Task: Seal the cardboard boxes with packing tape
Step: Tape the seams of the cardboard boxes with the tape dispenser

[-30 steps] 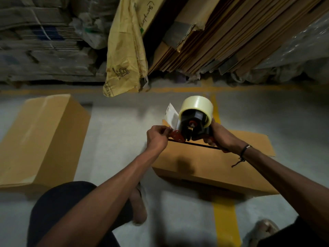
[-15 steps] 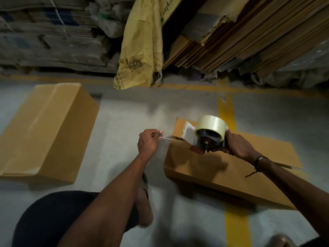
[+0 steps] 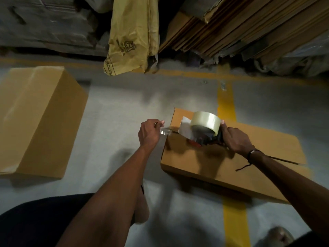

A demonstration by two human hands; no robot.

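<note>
A closed cardboard box [image 3: 39, 120] lies on the floor [image 3: 124, 97] at nine o'clock, apart from both hands; it looks light and stiff, best taken by its edges. At twelve o'clock hangs a yellow sack [image 3: 131, 38] printed with a box emblem and partly legible lettering, too cut off to read for certain. The left hand [image 3: 148, 133] pinches the free end of the clear tape strip [image 3: 167, 133], drawn taut just off the left end of the second box [image 3: 231, 155], at about three o'clock. The strip is probably thin, sticky and prone to folding on itself. The right hand [image 3: 235, 139] grips the handle of the tape dispenser [image 3: 203, 129], which rests on the box top near its left end. No label is readable on the roll.
</note>
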